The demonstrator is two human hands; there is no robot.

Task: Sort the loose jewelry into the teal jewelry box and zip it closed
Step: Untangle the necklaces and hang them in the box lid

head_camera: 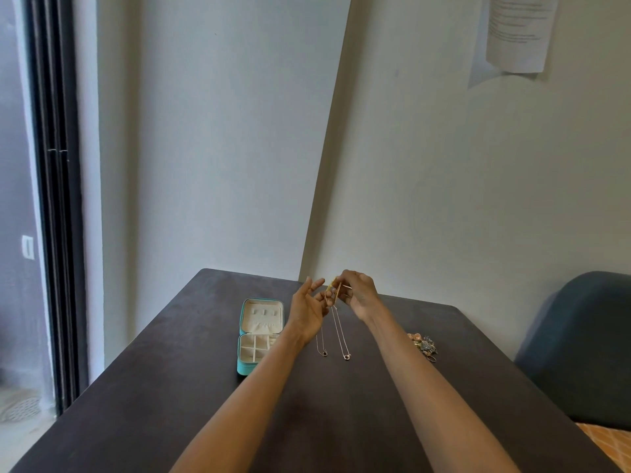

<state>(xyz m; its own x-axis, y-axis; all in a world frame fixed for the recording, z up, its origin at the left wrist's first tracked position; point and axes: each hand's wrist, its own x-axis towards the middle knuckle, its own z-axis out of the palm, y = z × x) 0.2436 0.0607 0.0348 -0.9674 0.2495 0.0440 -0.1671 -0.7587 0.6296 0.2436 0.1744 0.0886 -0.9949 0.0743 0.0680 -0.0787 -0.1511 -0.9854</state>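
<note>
The jewelry box (245,365) was teal outside with a cream lining, and it lay on a dark brown table (164,387). The chair (580,346) was slate blue, beside an orange cloth (611,445) with a pale lattice pattern; the walls (444,182) were off-white.

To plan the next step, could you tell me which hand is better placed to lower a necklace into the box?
Probably the left hand: it is nearer the open box.
</note>
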